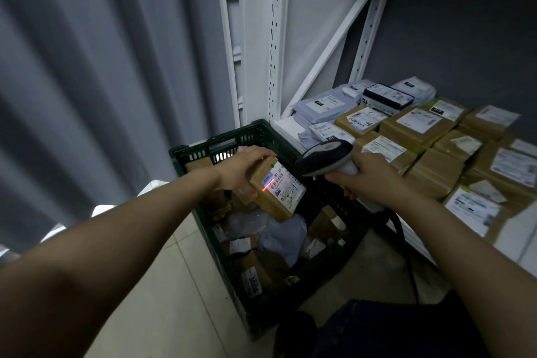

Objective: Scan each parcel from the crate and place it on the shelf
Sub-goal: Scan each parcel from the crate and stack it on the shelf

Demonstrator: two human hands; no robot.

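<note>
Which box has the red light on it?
The brown parcel in the left hand, held above the crate: a red line crosses its label. No other parcel shows one.

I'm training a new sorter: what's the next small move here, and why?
Probably carry the box right to the shelf: the left hand holds it above the crate, and the scanner in the right hand casts its red line across the label.

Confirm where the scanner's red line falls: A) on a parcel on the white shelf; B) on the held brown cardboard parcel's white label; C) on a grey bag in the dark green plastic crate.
B: the red line crosses the label of the brown cardboard parcel the left hand grips.
</note>
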